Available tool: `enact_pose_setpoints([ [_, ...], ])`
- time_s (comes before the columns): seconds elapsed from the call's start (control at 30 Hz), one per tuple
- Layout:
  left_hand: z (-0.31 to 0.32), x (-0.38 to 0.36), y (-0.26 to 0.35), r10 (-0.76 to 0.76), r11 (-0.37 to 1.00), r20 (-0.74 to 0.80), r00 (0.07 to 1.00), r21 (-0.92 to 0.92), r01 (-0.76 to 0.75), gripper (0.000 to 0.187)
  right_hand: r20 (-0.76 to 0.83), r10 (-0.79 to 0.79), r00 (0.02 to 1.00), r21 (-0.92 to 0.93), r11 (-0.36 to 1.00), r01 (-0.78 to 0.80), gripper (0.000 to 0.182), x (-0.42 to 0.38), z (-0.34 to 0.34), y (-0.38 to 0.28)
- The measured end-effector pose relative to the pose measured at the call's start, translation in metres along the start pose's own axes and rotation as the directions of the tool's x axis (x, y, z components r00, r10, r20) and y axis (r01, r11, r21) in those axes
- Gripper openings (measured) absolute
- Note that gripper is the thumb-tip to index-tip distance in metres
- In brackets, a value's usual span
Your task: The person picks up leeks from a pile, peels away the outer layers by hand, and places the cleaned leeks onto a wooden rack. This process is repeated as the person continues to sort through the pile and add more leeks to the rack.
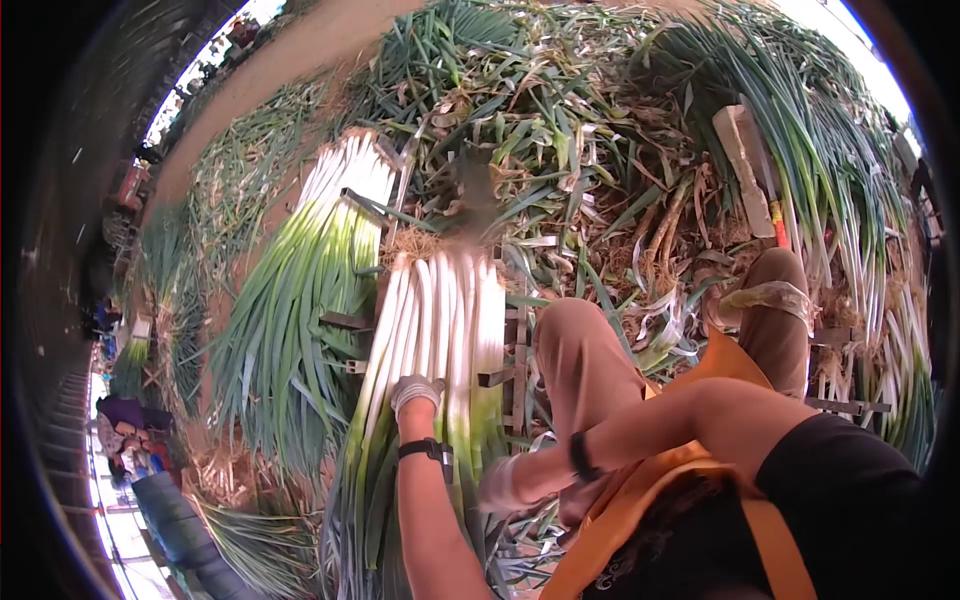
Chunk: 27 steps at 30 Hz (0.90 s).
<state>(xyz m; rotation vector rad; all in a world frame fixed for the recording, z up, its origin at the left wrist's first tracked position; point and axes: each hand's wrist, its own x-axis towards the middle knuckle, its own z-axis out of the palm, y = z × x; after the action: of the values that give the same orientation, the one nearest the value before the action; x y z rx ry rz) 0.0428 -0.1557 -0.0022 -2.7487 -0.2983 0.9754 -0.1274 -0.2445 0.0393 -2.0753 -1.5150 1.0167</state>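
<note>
A bundle of long green onions (430,310) lies in front of me on a low metal rack, its white stalks and roots pointing away and its leaves toward me. My left hand (416,393), in a pale glove, is on the stalks in the bundle's lower middle, with its fingers curled round a green onion. My right hand (497,487), also gloved, is beside the leaves at the bundle's right edge. Motion blurs its fingers, so their state and anything in them cannot be made out.
A second bundle of green onions (300,270) lies to the left. Cut leaves and peelings (560,130) are heaped ahead. At the right stand a pale block (742,170), a blade with a red-and-yellow handle (778,222), and untrimmed onions (810,150). Dark metal rack bars (497,378) protrude beside the bundle.
</note>
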Motion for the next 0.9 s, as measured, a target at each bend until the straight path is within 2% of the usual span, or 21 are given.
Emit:
enact_pose_setpoints([
  [0.07, 0.004, 0.005, -0.002, -0.013, 1.0, -0.015, 1.0, -0.027, 0.012, 0.053, 0.003, 0.071, 0.997, -0.016, 0.997, -0.071, 0.023, -0.064, -0.016, 0.007],
  [0.1, -0.002, -0.005, 0.002, -0.019, 0.999, 0.012, 1.0, -0.039, 0.02, 0.056, -0.235, -0.017, 0.972, 0.149, 0.987, 0.053, 0.023, -0.093, -0.004, 0.026],
  [0.13, 0.005, -0.007, 0.005, -0.003, 0.999, -0.091, 0.996, -0.052, -0.002, 0.057, -0.515, -0.116, 0.849, 0.0, 0.991, 0.135, 0.023, -0.115, 0.011, 0.047],
  [0.17, 0.014, -0.003, 0.007, 0.008, 0.998, -0.194, 0.981, -0.065, -0.021, 0.057, -0.729, -0.239, 0.642, -0.169, 0.971, 0.169, 0.022, -0.137, 0.022, 0.065],
  [0.2, 0.021, 0.003, 0.009, 0.019, 0.996, -0.299, 0.954, -0.073, -0.043, 0.058, -0.766, -0.133, 0.629, -0.1, 0.991, 0.087, 0.022, -0.168, 0.02, 0.078],
  [0.23, 0.023, 0.01, 0.011, 0.002, 0.995, -0.282, 0.959, -0.092, -0.03, 0.059, -0.795, -0.022, 0.606, -0.026, 1.0, 0.002, 0.023, -0.198, 0.016, 0.083],
  [0.3, 0.013, 0.003, 0.017, 0.066, 0.997, -0.366, 0.928, 0.002, -0.071, 0.057, -0.813, 0.485, 0.323, 0.435, 0.874, -0.217, 0.02, -0.246, 0.018, 0.076],
  [0.37, 0.004, 0.009, 0.026, 0.169, 0.986, -0.435, 0.885, 0.07, -0.154, 0.059, -0.725, 0.659, 0.199, 0.529, 0.718, -0.452, 0.016, -0.286, 0.045, 0.088],
  [0.43, -0.007, 0.024, 0.04, 0.175, 0.979, -0.444, 0.879, -0.014, -0.202, 0.059, -0.571, 0.817, 0.083, 0.704, 0.539, -0.463, 0.021, -0.313, 0.086, 0.103],
  [0.5, -0.019, 0.04, 0.06, 0.164, 0.97, -0.443, 0.882, -0.092, -0.227, 0.06, -0.444, 0.893, 0.077, 0.688, 0.394, -0.609, 0.025, -0.33, 0.136, 0.12],
  [0.53, -0.024, 0.049, 0.068, 0.168, 0.968, -0.456, 0.874, -0.092, -0.235, 0.06, -0.441, 0.897, 0.021, 0.735, 0.375, -0.564, 0.015, -0.333, 0.143, 0.111],
  [0.6, -0.028, 0.069, 0.081, 0.183, 0.964, -0.474, 0.861, -0.086, -0.252, 0.06, -0.23, 0.973, 0.026, 0.896, 0.222, -0.386, 0.018, -0.334, 0.179, 0.121],
  [0.63, -0.032, 0.083, 0.09, 0.123, 0.977, -0.392, 0.912, -0.112, -0.18, 0.061, -0.184, 0.976, 0.112, 0.834, 0.216, -0.509, 0.02, -0.335, 0.19, 0.131],
  [0.67, -0.032, 0.091, 0.093, 0.116, 0.981, -0.413, 0.903, -0.097, -0.17, 0.054, -0.12, 0.974, 0.192, 0.757, 0.215, -0.617, 0.023, -0.335, 0.187, 0.136],
  [0.7, -0.025, 0.106, 0.084, 0.191, 0.953, -0.415, 0.89, -0.137, -0.269, 0.05, -0.036, 0.966, 0.257, 0.673, 0.214, -0.708, 0.026, -0.337, 0.191, 0.138],
  [0.73, -0.013, 0.117, 0.077, 0.286, 0.908, -0.417, 0.863, -0.171, -0.383, 0.046, 0.059, 0.968, 0.246, 0.707, 0.133, -0.694, 0.023, -0.333, 0.18, 0.136],
  [0.77, -0.009, 0.111, 0.076, 0.346, 0.868, -0.576, 0.741, -0.103, -0.486, 0.042, 0.154, 0.961, 0.232, 0.729, 0.048, -0.682, 0.024, -0.33, 0.168, 0.134],
  [0.8, 0.001, 0.134, 0.074, 0.314, 0.888, -0.544, 0.778, -0.123, -0.443, 0.047, 0.046, 0.954, 0.295, 0.829, 0.129, -0.545, 0.023, -0.33, 0.186, 0.147],
  [0.83, -0.01, 0.123, 0.08, 0.252, 0.934, -0.51, 0.823, -0.094, -0.344, 0.05, -0.364, 0.775, 0.517, 0.536, 0.628, -0.564, 0.024, -0.331, 0.23, 0.177],
  [0.87, -0.024, 0.115, 0.091, 0.18, 0.964, -0.379, 0.908, -0.116, -0.24, 0.055, -0.068, 0.966, 0.251, 0.769, 0.211, -0.604, 0.027, -0.328, 0.18, 0.148],
  [0.9, -0.036, 0.105, 0.098, 0.112, 0.987, -0.284, 0.952, -0.078, -0.139, 0.058, -0.093, 0.953, 0.287, 0.713, 0.265, -0.649, 0.027, -0.325, 0.193, 0.161],
])
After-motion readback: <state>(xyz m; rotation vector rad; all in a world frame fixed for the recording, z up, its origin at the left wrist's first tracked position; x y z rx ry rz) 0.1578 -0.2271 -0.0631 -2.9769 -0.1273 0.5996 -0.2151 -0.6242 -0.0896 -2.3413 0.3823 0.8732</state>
